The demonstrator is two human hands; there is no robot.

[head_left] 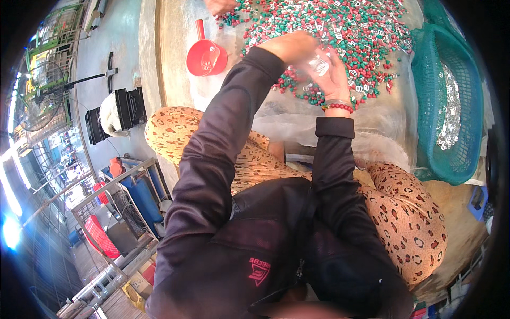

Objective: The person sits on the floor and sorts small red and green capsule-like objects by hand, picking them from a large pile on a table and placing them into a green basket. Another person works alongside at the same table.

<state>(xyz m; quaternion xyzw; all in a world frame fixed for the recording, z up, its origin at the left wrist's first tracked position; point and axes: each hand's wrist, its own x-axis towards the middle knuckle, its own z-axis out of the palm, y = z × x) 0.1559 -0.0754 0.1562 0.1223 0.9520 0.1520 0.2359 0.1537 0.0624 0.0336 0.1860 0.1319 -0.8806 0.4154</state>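
My right hand (pixel 336 82), with a red bead bracelet at the wrist, is turned palm up. Several small clear plastic pieces (pixel 320 65) lie in its cupped palm. Close beside it on the left is my left hand (pixel 295 47), back upward, its fingertips blurred by motion near those pieces. Both hands are over the near edge of a wide pile of small red and green pieces (pixel 361 48) mixed with clear ones. To the left of the pile, a red dipper (pixel 192 59) with a short handle has some clear pieces inside.
On the right stands a teal mesh basket (pixel 431 114) with clear pieces (pixel 450 106) in it. Another person's hand (pixel 220 6) reaches in at the top edge. Cloudy plastic sheeting (pixel 382 125) lies under the pile. A fan (pixel 48 95) is at far left.
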